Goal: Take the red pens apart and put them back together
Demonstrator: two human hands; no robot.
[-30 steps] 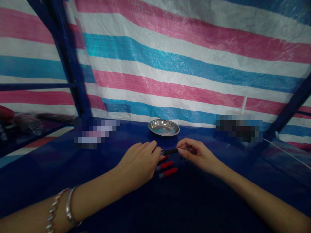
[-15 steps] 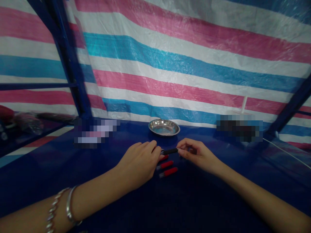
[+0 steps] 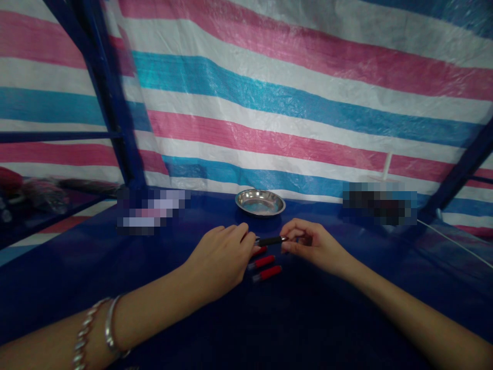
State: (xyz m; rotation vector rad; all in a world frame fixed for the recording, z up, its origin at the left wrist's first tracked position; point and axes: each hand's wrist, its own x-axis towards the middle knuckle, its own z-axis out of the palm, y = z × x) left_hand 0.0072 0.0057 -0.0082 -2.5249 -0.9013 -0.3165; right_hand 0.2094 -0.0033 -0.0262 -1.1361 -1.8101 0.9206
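Observation:
A pen (image 3: 271, 240) with a black grip and a shiny tip lies level between my two hands, just over the blue table. My left hand (image 3: 227, 253) is closed around its left end, hiding most of the barrel. At the other end, my right hand (image 3: 310, 240) has its thumb and forefinger about the tip, which shows between them. Right below the pen are three short red tubes with clear ends. One red tube (image 3: 261, 251) is partly covered by my left fingers; the middle tube (image 3: 264, 261) and the nearest tube (image 3: 268, 273) lie in full view.
A round steel dish (image 3: 260, 203) stands beyond my hands. Blurred-out items lie at the back left (image 3: 152, 213) and back right (image 3: 379, 203). A striped plastic sheet (image 3: 269, 118) hangs behind the table (image 3: 308, 318), with a blue metal frame post (image 3: 111, 103) at left.
My right thumb has slid down a little, and the pen's shiny tip, covered before, now shows between the right fingers. My left hand, the tubes and the dish stay put.

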